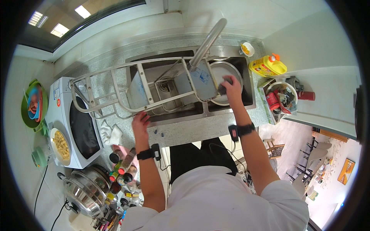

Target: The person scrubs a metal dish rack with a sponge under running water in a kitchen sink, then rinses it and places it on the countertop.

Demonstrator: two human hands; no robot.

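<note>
A metal rack [147, 107] with several bars lies on its side across the double-bowl sink [189, 117], its left end over the counter. At the rack's lower bar, near the sink's front edge, my left hand [140, 121] has its fingers slightly bent; whether they grip the bar is unclear. My right hand [232, 88] holds a dark scrubbing pad [222, 88] beside the rack's right end, against or close to a flat grey panel [204, 82]. Under that hand a round metal basin [235, 75] sits in the right bowl. The faucet [208, 42] reaches over the rack.
A white microwave [86, 127], a plate of yellow food [61, 147] and a white cloth [110, 133] are at left. Bottles [127, 161] and a steamer pot [83, 193] stand nearer. At right are a yellow detergent jug [266, 66], a small bowl [249, 49] and a filled tub [292, 86].
</note>
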